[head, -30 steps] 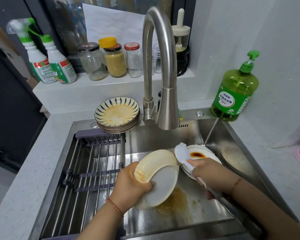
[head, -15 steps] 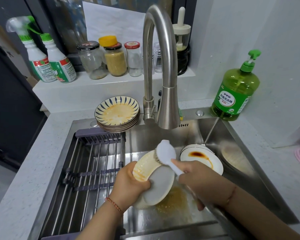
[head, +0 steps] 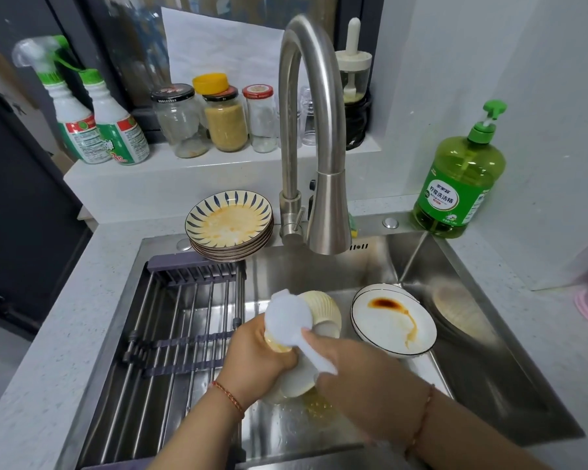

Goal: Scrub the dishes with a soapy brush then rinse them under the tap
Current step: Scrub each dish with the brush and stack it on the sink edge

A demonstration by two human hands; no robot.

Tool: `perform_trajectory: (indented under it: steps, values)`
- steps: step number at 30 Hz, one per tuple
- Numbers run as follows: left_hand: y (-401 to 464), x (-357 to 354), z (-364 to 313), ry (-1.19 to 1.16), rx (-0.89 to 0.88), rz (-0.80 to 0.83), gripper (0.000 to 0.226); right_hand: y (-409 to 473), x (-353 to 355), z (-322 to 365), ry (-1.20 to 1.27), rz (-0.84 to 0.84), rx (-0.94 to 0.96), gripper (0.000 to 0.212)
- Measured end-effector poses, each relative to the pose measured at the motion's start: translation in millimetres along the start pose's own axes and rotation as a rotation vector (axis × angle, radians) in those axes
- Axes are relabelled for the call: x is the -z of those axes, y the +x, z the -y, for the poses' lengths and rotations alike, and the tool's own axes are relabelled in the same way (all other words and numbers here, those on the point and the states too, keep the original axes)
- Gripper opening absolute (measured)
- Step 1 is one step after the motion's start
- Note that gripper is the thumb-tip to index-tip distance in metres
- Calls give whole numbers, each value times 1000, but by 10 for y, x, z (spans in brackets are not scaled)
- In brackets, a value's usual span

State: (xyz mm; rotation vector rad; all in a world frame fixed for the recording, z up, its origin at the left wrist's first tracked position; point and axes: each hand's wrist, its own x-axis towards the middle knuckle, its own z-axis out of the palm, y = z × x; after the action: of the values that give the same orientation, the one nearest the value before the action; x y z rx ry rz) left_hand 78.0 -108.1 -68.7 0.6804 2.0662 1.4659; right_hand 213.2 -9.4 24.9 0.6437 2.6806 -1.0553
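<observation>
We hold a cream, ribbed ceramic dish [head: 323, 312] tilted on edge over the stainless steel sink [head: 489, 351], our left hand [head: 257, 361] curled round its lower left rim. Our right hand [head: 360, 371] grips the handle of a white plastic dish brush [head: 287, 317], whose round head lies against the dish's upper left side. The two hands sit close together, each clamped on its own thing. Orange residue shows on the dish near the left thumb and on the sink floor below it.

Just right of the dish, a white round plate with a dark rim [head: 392, 325] lies in the sink, smeared with brown sauce. The curved steel tap [head: 314, 137] stands behind, with no water visible from its spout. A stack of striped, sauce-stained plates [head: 230, 225] rests at the sink's back edge, beside the tap's base. A dark slatted drying rack [head: 180, 327] spans the sink's left half. A green pump bottle of dish soap [head: 460, 178] stands on the desk at the right rear corner.
</observation>
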Motion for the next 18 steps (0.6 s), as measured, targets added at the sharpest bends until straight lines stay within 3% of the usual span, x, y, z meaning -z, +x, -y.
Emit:
perform_trajectory:
  steps: [2,6,12,15,18]
  values:
    - [-4,37,-19,-32,2,-29,33,60,135,-172,112,-63,-77,57]
    - [-28,100,-75,-221,16,-72,50,27,287,-533,743,-65,-350,34]
    - [-37,61,-48,-604,121,-191,47,22,-105,-646,1138,-196,-411,14]
    - [-68,-7,-49,-757,159,-235,46,143,-253,-712,1092,-352,-455,17]
    - [-128,-106,-55,-870,183,-223,55,217,-341,-681,1014,-389,-441,40]
